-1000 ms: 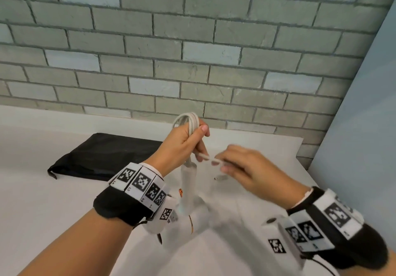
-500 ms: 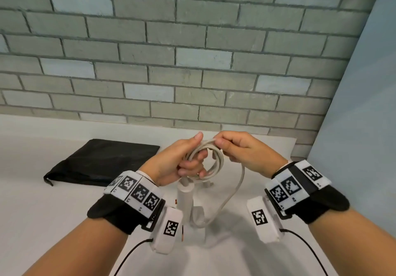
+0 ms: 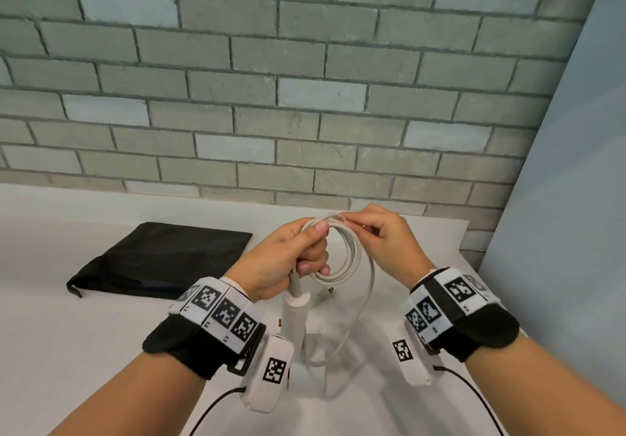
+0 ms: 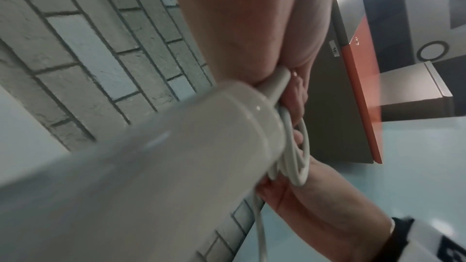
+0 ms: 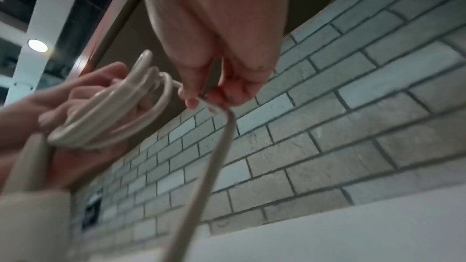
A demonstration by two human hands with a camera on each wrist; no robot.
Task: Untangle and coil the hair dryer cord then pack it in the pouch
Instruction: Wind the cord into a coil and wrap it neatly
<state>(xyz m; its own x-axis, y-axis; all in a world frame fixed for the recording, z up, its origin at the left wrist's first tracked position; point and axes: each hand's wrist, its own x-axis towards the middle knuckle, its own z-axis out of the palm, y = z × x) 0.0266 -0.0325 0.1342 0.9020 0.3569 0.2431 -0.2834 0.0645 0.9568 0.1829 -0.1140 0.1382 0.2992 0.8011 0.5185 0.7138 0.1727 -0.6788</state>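
Note:
My left hand [image 3: 298, 256] grips a coil of white cord [image 3: 349, 259] above the table; several loops run through its fingers. The hair dryer's white handle [image 3: 294, 313] hangs straight below that hand, its body hidden behind my wrist camera. My right hand [image 3: 379, 235] pinches the cord at the top of the coil. From there a loose length [image 3: 364, 303] drops in a long bend down to the table. In the right wrist view the coil [image 5: 111, 107] lies in the left palm and the pinched strand [image 5: 214, 150] trails down. The handle [image 4: 151, 156] fills the left wrist view.
A flat black pouch [image 3: 162, 259] lies on the white table [image 3: 67, 351] to the left, near the grey brick wall [image 3: 271, 96]. A pale blue panel [image 3: 559, 232] closes off the right side. The cord's plug [image 3: 327, 291] rests on the table under the coil.
My right hand swung up from below the coil to its top, laying another loop against the left hand. The coil has grown and the slack has shortened.

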